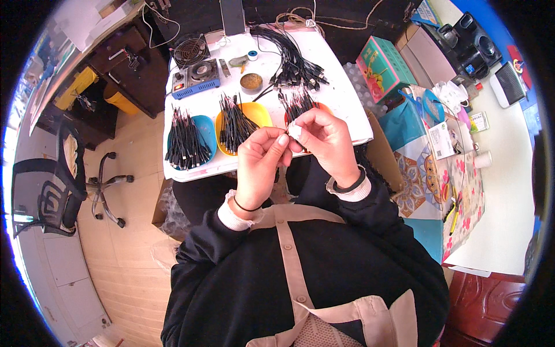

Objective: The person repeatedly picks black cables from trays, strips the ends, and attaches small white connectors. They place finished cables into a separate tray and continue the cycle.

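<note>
My left hand (261,161) and my right hand (326,137) meet above the near edge of the white table (267,157). Thumb and forefinger are pinched on each, fingertips almost touching. What they hold between them is too small and hidden to make out. A white wrap covers the tip of my right thumb. Just beyond my hands lie bundles of short black cables with thin bare ends: one on a blue plate (206,134), one on a yellow plate (258,112), and one on a red plate (324,108) partly covered by my right hand.
Farther back stand a blue-fronted device (199,88), a round fan (191,51), a small tin (251,82), a spool (252,55) and a heap of black cables (292,63). An office chair (58,185) is at left. A green box (381,69) and a cluttered side table (503,191) are at right.
</note>
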